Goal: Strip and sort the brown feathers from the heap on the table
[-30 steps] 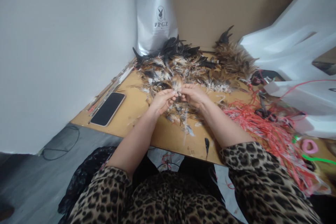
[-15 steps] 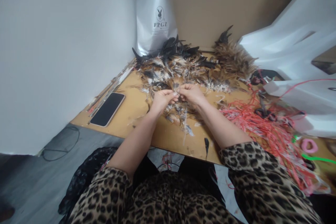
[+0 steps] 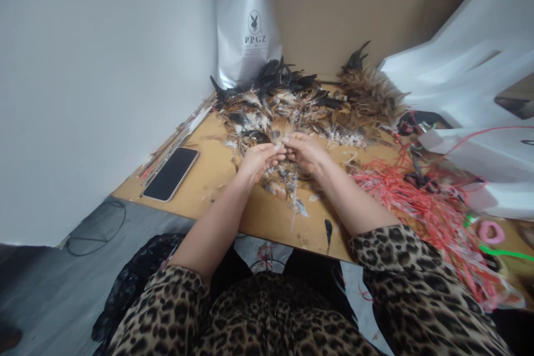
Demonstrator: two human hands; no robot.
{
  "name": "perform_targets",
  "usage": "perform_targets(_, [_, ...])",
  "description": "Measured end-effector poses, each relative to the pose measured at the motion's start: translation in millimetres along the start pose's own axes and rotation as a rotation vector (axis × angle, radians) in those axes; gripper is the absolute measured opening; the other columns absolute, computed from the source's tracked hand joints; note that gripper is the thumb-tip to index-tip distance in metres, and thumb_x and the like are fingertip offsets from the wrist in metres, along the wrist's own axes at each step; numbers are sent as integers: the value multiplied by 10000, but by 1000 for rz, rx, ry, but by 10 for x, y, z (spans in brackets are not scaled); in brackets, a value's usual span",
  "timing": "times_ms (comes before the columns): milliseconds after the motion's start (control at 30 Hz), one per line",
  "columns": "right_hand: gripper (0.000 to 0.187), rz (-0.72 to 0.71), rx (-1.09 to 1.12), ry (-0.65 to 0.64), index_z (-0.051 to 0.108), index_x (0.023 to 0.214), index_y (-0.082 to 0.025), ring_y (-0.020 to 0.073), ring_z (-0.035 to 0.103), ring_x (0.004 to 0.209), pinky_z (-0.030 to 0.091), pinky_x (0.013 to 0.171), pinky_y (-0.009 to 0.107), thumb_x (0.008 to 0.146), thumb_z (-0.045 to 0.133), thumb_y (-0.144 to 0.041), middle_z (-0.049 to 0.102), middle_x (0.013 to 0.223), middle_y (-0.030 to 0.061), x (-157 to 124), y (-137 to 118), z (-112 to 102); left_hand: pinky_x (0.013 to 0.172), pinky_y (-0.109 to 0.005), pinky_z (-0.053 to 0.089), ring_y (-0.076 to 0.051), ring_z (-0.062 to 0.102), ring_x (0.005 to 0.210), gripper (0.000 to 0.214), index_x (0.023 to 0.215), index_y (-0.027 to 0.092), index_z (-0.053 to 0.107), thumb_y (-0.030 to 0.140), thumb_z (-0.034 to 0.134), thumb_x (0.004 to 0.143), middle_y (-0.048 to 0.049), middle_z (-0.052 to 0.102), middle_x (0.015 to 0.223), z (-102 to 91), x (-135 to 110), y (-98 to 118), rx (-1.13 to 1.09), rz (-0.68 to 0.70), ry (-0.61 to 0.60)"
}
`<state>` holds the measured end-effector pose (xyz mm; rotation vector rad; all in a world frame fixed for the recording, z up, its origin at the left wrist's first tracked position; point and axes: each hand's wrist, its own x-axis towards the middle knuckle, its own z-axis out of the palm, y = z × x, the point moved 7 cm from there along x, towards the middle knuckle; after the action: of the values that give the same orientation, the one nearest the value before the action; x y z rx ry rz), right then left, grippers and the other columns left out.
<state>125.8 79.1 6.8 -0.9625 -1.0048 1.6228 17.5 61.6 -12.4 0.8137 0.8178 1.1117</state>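
My left hand (image 3: 259, 159) and my right hand (image 3: 306, 152) meet fingertip to fingertip over the brown table (image 3: 217, 178). Both are pinched closed on a small bunch of feathers (image 3: 278, 139) held between them. Just beyond the hands lies a big heap of brown, white and black feathers (image 3: 283, 103). A few loose feathers (image 3: 292, 189) lie under my wrists near the table's front edge.
A black phone (image 3: 172, 172) lies at the table's left edge. A silver bag (image 3: 248, 22) stands against the back wall. Red cords (image 3: 417, 200) are tangled at the right, with white plastic bags (image 3: 471, 83) behind them and a pink ring (image 3: 492, 232) near the right front.
My hands have shifted very slightly while working the small bunch of feathers; nothing else has moved.
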Motion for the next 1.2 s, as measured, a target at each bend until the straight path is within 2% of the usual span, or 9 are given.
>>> perform_targets(233, [385, -39, -70, -5, 487, 587, -166, 49, 422, 414, 305, 408, 183, 473, 795, -365, 495, 455, -58, -19, -6, 27, 496, -125, 417, -50, 585, 557, 157, 740, 92, 656, 217, 698, 655, -59, 667, 699, 13, -6, -2, 78, 29, -16])
perform_targets(667, [293, -174, -304, 24, 560, 584, -155, 49, 389, 417, 289, 426, 192, 554, 739, -385, 502, 467, -41, 6, -63, -37, 464, -120, 385, -32, 549, 524, 134, 688, 100, 609, 178, 705, 638, -29, 644, 663, -28, 9, 9, -26, 55, 40])
perform_targets(967, [207, -221, -363, 61, 573, 594, -152, 50, 373, 426, 265, 433, 196, 604, 685, -326, 505, 478, -38, 8, -81, -53, 457, -112, 377, -22, 536, 513, 80, 676, 100, 593, 135, 665, 675, -24, 635, 656, -26, 24, -13, -100, 32, 42])
perform_targets(1200, [222, -238, -371, 72, 593, 618, -142, 60, 399, 451, 297, 465, 208, 589, 689, -340, 529, 507, -32, 16, -73, -75, 474, -120, 380, -23, 531, 518, 138, 693, 96, 605, 190, 695, 651, -27, 639, 666, -47, 27, -13, -15, 51, 48])
